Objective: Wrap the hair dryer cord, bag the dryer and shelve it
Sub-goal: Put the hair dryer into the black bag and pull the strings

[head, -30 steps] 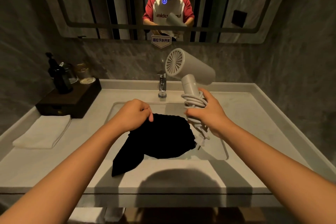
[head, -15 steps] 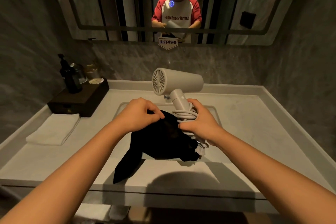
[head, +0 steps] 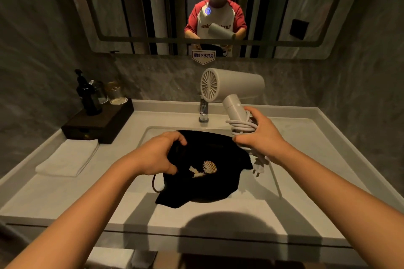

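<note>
A white hair dryer (head: 231,85) is held upright above the sink, its round intake grille facing me. My right hand (head: 260,135) grips its handle, around which the white cord (head: 241,125) is wound in loops. The plug (head: 258,169) dangles below that hand. A black drawstring bag (head: 203,170) with a gold print lies in the basin, and my left hand (head: 157,155) pinches its upper left edge. A loop of drawstring (head: 155,183) hangs under the left hand.
A chrome faucet (head: 203,110) stands behind the basin (head: 262,188). On the left counter lie a folded white towel (head: 67,157) and a dark tray (head: 98,124) with a black pump bottle (head: 89,96) and jars. A mirror (head: 153,6) spans the wall.
My right hand has lifted the dryer up and to the right, away from the bag. The bag has turned so its gold print shows, and my left hand has shifted along its edge.
</note>
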